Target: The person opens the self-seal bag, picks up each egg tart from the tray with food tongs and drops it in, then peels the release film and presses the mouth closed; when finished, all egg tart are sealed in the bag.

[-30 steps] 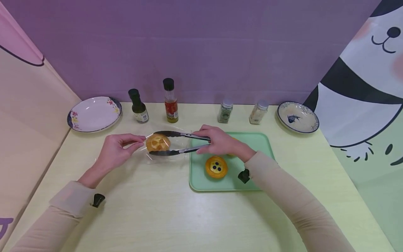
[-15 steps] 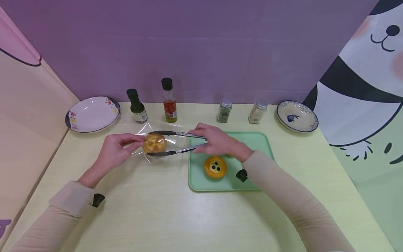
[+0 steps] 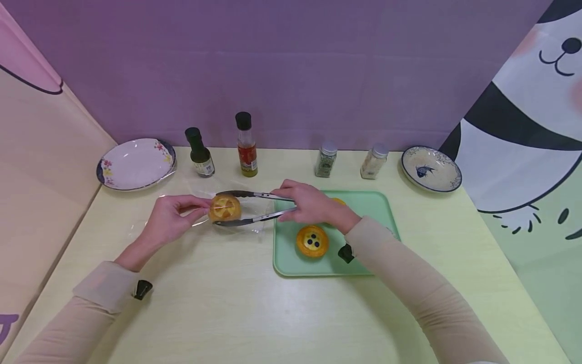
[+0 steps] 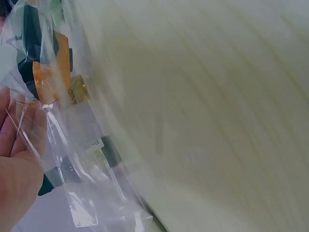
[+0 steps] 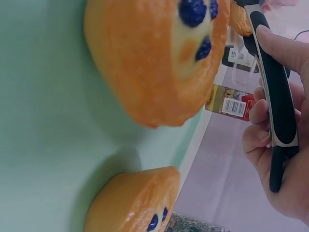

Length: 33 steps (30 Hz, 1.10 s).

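Between the parted tips of the tongs, a golden roll shows through a clear plastic bag, beside the green tray. The left hand pinches the bag near the roll; the right hand curls round the tongs' handles. Two blueberry-topped tarts lie on the tray.

Along the back of the table stand, left to right, a plate, two bottles, two jars and a dish. In front of the bottles is a bun, inside a bag, between the tips of the tongs. The left hand is at the bun's left; the right hand is right of it, over a tray with two tarts, one behind the other.
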Tool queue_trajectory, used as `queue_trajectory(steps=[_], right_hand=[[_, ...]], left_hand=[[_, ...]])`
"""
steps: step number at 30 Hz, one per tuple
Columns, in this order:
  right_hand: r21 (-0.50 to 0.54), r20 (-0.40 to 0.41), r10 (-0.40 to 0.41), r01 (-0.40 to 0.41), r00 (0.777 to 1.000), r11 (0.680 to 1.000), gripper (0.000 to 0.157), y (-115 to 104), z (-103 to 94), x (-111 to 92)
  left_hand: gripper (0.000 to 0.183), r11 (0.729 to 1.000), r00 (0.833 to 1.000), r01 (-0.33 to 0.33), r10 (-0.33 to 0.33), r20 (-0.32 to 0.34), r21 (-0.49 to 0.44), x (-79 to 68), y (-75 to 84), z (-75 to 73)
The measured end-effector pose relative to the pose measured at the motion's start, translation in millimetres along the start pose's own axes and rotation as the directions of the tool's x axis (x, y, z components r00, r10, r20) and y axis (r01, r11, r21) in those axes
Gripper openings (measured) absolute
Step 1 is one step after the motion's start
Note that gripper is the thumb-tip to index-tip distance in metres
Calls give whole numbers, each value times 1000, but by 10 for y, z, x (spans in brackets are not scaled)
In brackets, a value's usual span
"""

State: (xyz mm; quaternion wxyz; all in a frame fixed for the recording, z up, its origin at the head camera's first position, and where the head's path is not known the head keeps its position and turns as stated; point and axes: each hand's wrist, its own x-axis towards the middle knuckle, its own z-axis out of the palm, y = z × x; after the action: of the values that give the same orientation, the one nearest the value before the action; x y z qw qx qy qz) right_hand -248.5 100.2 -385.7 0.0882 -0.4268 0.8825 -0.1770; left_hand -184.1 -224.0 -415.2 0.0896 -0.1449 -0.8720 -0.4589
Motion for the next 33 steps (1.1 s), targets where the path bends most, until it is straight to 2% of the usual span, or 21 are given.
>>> queue_trajectory(steps=[7,11,12,18,22,29,33], right_hand=[[-49,5,-13,13,1000,999,63,-27,14,15],[-58,-10,-24,24,1000,998,63,3,6,12],[-43,-11,-23,22,1000,999,63,9,-2,8],[83,-14,2,-1,1000,997,61,48,-25,-9],[75,-10,5,-5,1000,997,61,48,-31,-12],[-24,7,10,-9,1000,1000,63,6,-69,6],[7,3,24,-24,1000,1000,62,14,-72,10]], left_hand=[[13,1000,1000,-20,20,-3,20,-16,27,17],[13,996,999,-40,42,-16,85,-15,-5,27],[13,993,998,-48,51,-22,104,-8,-68,37],[13,974,990,-120,133,-55,192,1,-70,40],[13,976,990,-122,133,-49,182,11,-54,40],[14,983,993,-103,111,-47,153,12,-36,43],[14,982,992,-110,118,-44,155,21,-41,47]])
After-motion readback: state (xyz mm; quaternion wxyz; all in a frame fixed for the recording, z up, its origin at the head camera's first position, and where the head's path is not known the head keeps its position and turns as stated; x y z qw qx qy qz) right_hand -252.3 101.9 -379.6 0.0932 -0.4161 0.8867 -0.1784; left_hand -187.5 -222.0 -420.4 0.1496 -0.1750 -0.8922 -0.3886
